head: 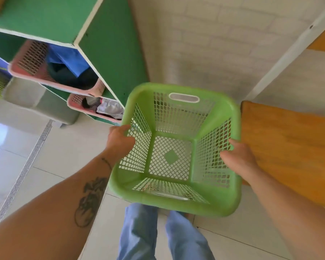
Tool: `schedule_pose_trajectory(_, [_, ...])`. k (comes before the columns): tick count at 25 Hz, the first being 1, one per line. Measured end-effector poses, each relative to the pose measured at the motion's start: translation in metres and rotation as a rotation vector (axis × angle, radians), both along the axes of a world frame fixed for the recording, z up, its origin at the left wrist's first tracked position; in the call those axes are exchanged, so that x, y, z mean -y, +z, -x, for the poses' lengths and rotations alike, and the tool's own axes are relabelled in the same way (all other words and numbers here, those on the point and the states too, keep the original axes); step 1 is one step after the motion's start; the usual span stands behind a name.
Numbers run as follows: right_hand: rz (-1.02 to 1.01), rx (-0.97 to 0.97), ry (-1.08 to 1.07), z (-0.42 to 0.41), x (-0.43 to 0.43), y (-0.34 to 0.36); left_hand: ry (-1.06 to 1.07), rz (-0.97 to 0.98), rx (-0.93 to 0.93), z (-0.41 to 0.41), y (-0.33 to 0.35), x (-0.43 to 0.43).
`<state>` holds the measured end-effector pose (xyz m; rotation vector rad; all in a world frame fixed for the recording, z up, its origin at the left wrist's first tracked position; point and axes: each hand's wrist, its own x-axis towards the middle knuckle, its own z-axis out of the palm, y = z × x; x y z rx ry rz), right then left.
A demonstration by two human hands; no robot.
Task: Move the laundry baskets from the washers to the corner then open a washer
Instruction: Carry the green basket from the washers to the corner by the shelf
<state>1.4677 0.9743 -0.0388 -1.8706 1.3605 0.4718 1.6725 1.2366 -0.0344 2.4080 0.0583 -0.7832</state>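
An empty green mesh laundry basket point(174, 203) hangs in the air in front of me, above the tiled floor. My left hand point(120, 140) grips its left rim with the fingers curled over the edge. My right hand point(236, 156) holds the right rim, thumb inside against the mesh wall. The basket has a white handle slot on its far side. No washer is in view.
A green shelf unit point(109, 44) stands at the left, holding two pink baskets point(36, 59) point(94, 107) with clothes. A white brick wall point(204, 44) is straight ahead. An orange wooden surface point(289, 147) lies at the right. A floor drain strip point(24, 171) runs at left.
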Motion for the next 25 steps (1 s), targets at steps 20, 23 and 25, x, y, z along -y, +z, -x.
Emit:
schedule_pose_trajectory(20, [-0.053, 0.052, -0.116, -0.044, -0.01, -0.057, -0.25, -0.07, -0.128, -0.073, -0.091, 0.029])
schedule_pose_trajectory(23, [-0.04, 0.135, -0.102, -0.038, -0.022, -0.002, -0.336, -0.007, -0.113, -0.057, -0.037, 0.045])
schedule_pose_trajectory(25, [-0.004, 0.174, -0.088, -0.027, -0.031, 0.044, -0.461, 0.057, -0.085, -0.04, 0.009, 0.059])
